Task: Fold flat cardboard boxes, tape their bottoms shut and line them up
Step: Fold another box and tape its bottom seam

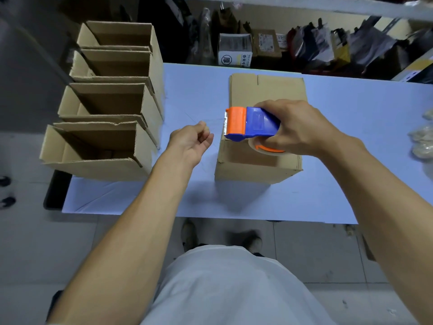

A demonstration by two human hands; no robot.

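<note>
White shirt (225, 289) below, right grip (302, 130) clasps tape dispenser (251, 124) over box (255, 160); left grip (192, 143) loosely curled, four boxes (110, 102) leftward.

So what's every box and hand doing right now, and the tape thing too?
Box being taped: folded up, standing on the table, under the tape dispenser.
Tape dispenser: held over that box.
Right hand: grips the dispenser.
Left hand: fingers loosely curled, holding nothing I can see.
Four boxes on the left: folded, tops open, lined up.
Flat cardboard: lying unfolded behind.
</note>
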